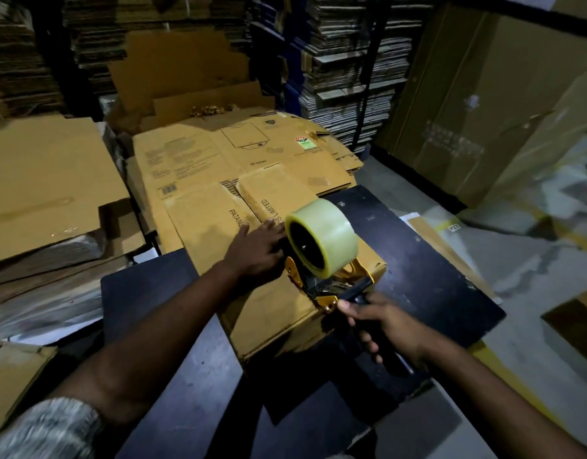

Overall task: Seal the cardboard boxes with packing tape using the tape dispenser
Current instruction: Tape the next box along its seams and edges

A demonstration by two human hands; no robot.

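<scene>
Cardboard fills this dim storeroom, and one small box (pixel 278 303) lies on a black table (pixel 428 270) at the centre of the view. Its far flaps, at twelve o'clock from the hands, stand apart rather than pressed shut, and I see no strip of tape laid over the top, so the sealing looks barely begun. Closing the flaps and running tape along the seam appear to be left.

One tape dispenser (pixel 321 253), yellow-framed with a full clear roll, sits on the near end of the box. The right hand (pixel 381 323), at five o'clock from the roll, has its fingers wrapped around the dispenser's dark handle. The left hand (pixel 257 250), at nine o'clock from the roll, lies flat on the box top with straight fingers, pressing it down and gripping nothing.

Count: one box being worked, one dispenser, one roll, two hands. Beyond the table at twelve o'clock lies a pile of flattened cartons (pixel 239 150); their number cannot be told. Tall stacks of folded cardboard (pixel 351 71) stand behind.
</scene>
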